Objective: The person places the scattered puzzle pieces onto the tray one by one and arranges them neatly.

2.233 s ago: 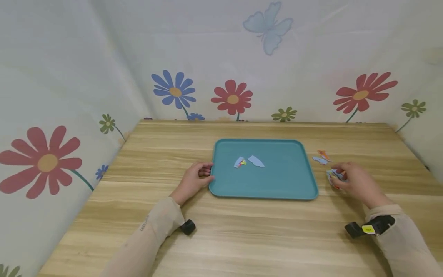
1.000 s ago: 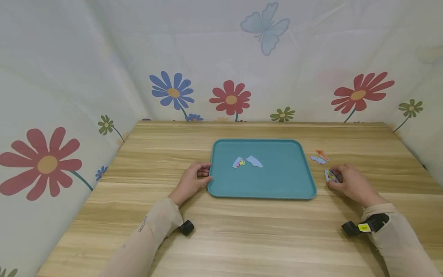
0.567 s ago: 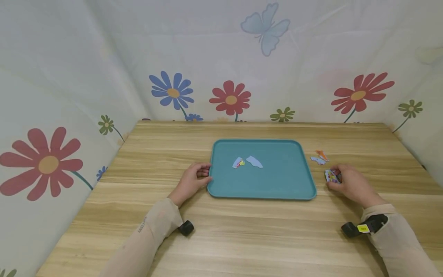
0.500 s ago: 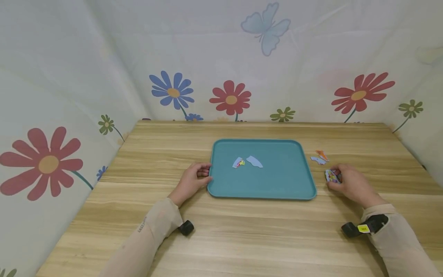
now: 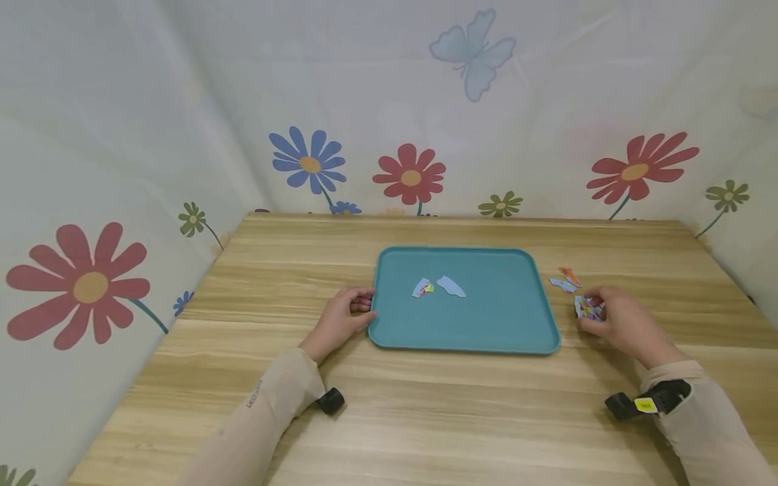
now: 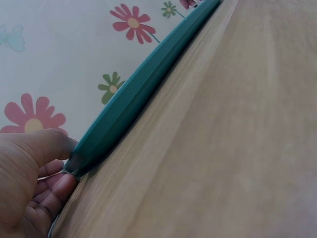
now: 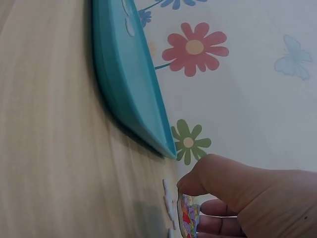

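In the head view, a teal tray [image 5: 464,331] lies on the wooden table. My left hand [image 5: 340,320] holds its left edge; in the left wrist view the thumb [image 6: 49,146] rests at the tray corner with the fingers curled below. To the right of the tray, my right hand [image 5: 626,324] pinches a colourful puzzle piece [image 7: 189,215] between thumb and fingers, tilted up in the right wrist view. Beyond that hand lie a pale blue puzzle piece [image 5: 562,285] and an orange puzzle piece [image 5: 570,275]. The right hand partly hides the pinched piece.
On the tray lie two puzzle pieces: a pale blue one with bright colours [image 5: 422,288] and a plain pale blue one [image 5: 451,287]. A flower-printed curtain [image 5: 535,135] stands behind the wooden table [image 5: 462,412]. Each wrist carries a small black camera [image 5: 331,401].
The right hand has settled around the colourful piece, whose printed face shows more between thumb and fingers than 2.2 s ago. The left hand, tray and other pieces keep their places; the view shifts slightly.
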The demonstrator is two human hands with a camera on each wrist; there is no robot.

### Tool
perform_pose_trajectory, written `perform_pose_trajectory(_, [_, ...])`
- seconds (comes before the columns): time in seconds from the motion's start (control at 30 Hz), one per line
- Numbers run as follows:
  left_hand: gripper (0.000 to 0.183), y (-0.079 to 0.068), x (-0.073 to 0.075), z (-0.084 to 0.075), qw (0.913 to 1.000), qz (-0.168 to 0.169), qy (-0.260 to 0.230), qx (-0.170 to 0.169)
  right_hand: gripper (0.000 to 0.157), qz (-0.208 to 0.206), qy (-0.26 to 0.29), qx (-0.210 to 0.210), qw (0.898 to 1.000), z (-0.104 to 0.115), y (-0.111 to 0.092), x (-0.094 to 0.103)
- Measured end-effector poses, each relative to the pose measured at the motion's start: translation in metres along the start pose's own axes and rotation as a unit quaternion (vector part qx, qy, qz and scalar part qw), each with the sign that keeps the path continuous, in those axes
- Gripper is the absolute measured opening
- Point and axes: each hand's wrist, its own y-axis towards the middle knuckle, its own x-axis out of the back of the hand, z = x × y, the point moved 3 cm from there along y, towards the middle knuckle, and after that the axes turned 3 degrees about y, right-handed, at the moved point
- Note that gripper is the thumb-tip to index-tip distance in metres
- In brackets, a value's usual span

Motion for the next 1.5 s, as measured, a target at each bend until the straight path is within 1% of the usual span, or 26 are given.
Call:
perform_pose_trajectory(0.1, [0.046,0.000,-0.001,0.001,1.0000,0.003,-0.003,0.003,0.045,-0.003,0.008,0.004,1.000,0.003,0.002,0.003])
perform_pose_trajectory(0.23, [0.046,0.000,-0.001,0.001,1.0000,0.005,-0.003,0.006,0.045,0.006,0.014,0.001,1.000,0.010,0.008,0.008])
perform_pose_trajectory(0.43, [0.046,0.000,0.000,0.001,1.0000,0.002,0.003,0.004,0.048,0.017,-0.002,0.007,1.000,0.024,0.017,0.011])
perform_pose_trajectory(0.7, [0.046,-0.001,-0.001,0.001,1.0000,0.003,0.005,0.008,0.049,0.020,-0.016,0.022,0.999,0.042,0.032,0.008])
perform_pose_trajectory(0.83, [0.046,-0.001,-0.001,0.002,1.0000,-0.001,0.002,0.007,0.048,0.029,-0.013,0.028,0.999,0.052,0.040,0.005])
perform_pose_trajectory(1.03, [0.046,0.000,0.000,0.003,1.0000,-0.002,0.005,0.003,0.045,0.037,-0.004,0.061,0.997,0.061,0.052,-0.004])
perform_pose_trajectory(1.2, [0.045,-0.001,0.000,0.003,1.0000,-0.003,0.007,0.001,0.043,0.032,-0.001,0.081,0.996,0.068,0.059,-0.013])
perform_pose_trajectory(1.3, [0.045,-0.001,0.000,0.002,1.0000,-0.001,0.007,0.001,0.041,0.026,-0.005,0.086,0.996,0.072,0.063,-0.018])
perform_pose_trajectory(1.5, [0.045,-0.001,0.000,0.002,1.0000,-0.002,0.006,0.002,0.039,0.030,0.001,0.087,0.996,0.081,0.069,-0.027])
